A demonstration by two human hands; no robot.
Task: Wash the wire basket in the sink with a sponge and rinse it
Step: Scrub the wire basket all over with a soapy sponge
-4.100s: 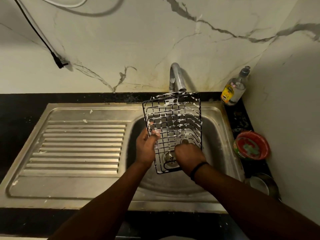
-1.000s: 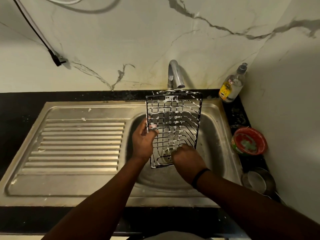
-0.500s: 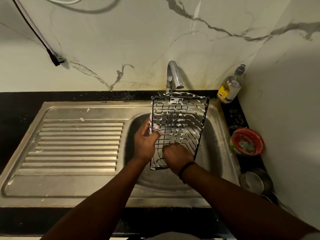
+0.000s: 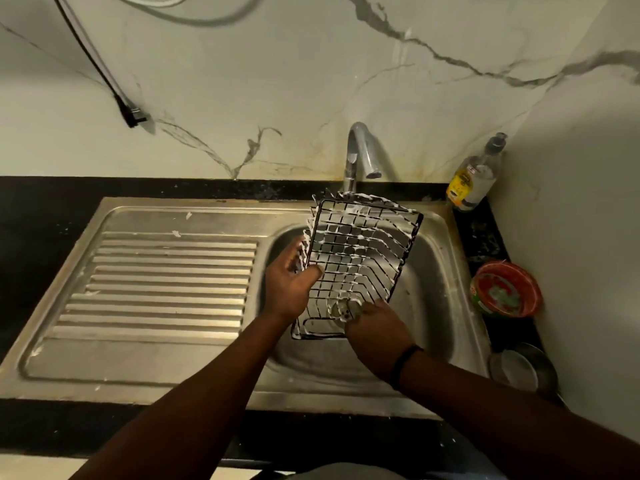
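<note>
A black wire basket [image 4: 360, 258], streaked with white foam, is held tilted over the steel sink bowl [image 4: 436, 289] with its top leaning right under the tap [image 4: 362, 150]. My left hand [image 4: 289, 287] grips the basket's left edge, thumb hooked over the wires. My right hand [image 4: 375, 329] is curled at the basket's lower right corner, pressed against the wires; a foamy lump shows at its fingertips, and whether that is the sponge is unclear. No water runs from the tap.
A ribbed steel drainboard [image 4: 166, 282] lies left of the bowl. A soap bottle [image 4: 474, 178] stands in the back right corner. A red bowl [image 4: 505, 289] and a steel cup [image 4: 523, 370] sit along the right counter. A black plug [image 4: 133, 114] hangs on the wall.
The basket has swung so its top leans further right. My right hand has shifted from the basket's lower middle toward its lower right corner. My left hand keeps its grip.
</note>
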